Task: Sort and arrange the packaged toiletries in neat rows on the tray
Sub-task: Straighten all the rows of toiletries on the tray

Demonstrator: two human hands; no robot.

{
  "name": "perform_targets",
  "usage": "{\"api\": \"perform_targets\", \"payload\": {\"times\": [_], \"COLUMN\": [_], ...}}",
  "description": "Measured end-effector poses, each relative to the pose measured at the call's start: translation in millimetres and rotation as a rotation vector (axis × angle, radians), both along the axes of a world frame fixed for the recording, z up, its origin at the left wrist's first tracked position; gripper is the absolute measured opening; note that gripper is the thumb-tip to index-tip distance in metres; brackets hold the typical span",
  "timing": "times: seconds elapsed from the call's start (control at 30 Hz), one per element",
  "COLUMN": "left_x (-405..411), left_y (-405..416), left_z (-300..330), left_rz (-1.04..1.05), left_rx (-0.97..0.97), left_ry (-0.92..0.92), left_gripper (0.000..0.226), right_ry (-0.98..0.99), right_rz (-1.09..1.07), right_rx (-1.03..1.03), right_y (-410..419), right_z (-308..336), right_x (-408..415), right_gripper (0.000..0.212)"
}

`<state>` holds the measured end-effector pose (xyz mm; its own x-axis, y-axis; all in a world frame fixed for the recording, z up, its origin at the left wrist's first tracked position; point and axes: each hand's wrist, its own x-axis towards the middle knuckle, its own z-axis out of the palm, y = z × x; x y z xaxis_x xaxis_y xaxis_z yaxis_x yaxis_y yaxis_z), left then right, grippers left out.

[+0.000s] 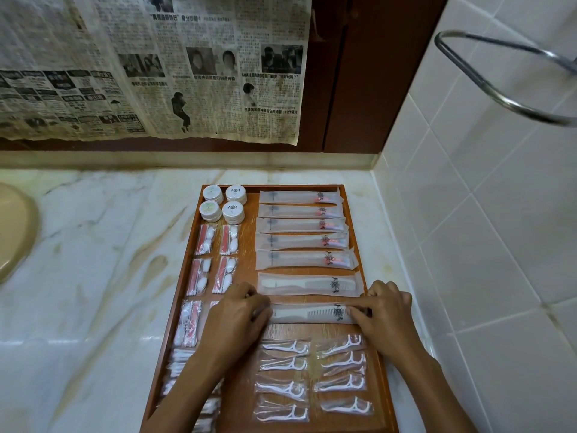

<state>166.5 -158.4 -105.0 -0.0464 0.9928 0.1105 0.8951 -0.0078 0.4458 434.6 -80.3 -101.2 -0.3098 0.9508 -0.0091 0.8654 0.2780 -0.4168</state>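
A wooden tray [248, 242] lies on the marble counter, filled with packaged toiletries. My left hand [237, 314] pinches the left end of a packaged white comb [309, 313]. My right hand [385, 310] pinches its right end. The comb lies flat across the tray. Just behind it sits a second packaged comb [309, 284]. Farther back, several toothbrush packets [301, 240] lie in a stacked row. Round soap boxes [223, 203] stand at the far left corner. Cotton bud packets [215, 257] run down the left side. Floss pick packets [312, 376] lie in two columns near me.
The tray sits close to the white tiled wall [487, 232] on the right. A beige sink rim [15, 226] shows at the far left. Newspaper [150, 67] hangs on the back wall, and a metal towel ring [512, 82] juts out at upper right.
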Motion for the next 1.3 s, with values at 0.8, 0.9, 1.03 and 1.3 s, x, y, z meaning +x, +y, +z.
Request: {"api": "perform_targets", "payload": {"times": [0.8, 0.9, 1.03, 1.3], "left_x": [2, 2, 2, 0], "left_y": [19, 18, 18, 3], "left_z": [0, 1, 2, 5], "left_rz": [-0.052, -0.052, -0.055, -0.144], "left_rx": [0.034, 0.040, 0.045, 0.007], "left_ry": [0.190, 0.189, 0.191, 0.105], "left_gripper": [0.016, 0.016, 0.015, 0.014], "right_ry": [-0.113, -0.103, -0.094, 0.017], "right_rz": [-0.008, -0.008, -0.018, 0.022], "right_rx": [0.134, 0.143, 0.123, 0.043], "right_y": [11, 11, 11, -5], "right_z": [-7, -7, -5, 2], "right_x": [-14, -14, -14, -3], "right_gripper": [0.017, 0.016, 0.016, 0.014]}}
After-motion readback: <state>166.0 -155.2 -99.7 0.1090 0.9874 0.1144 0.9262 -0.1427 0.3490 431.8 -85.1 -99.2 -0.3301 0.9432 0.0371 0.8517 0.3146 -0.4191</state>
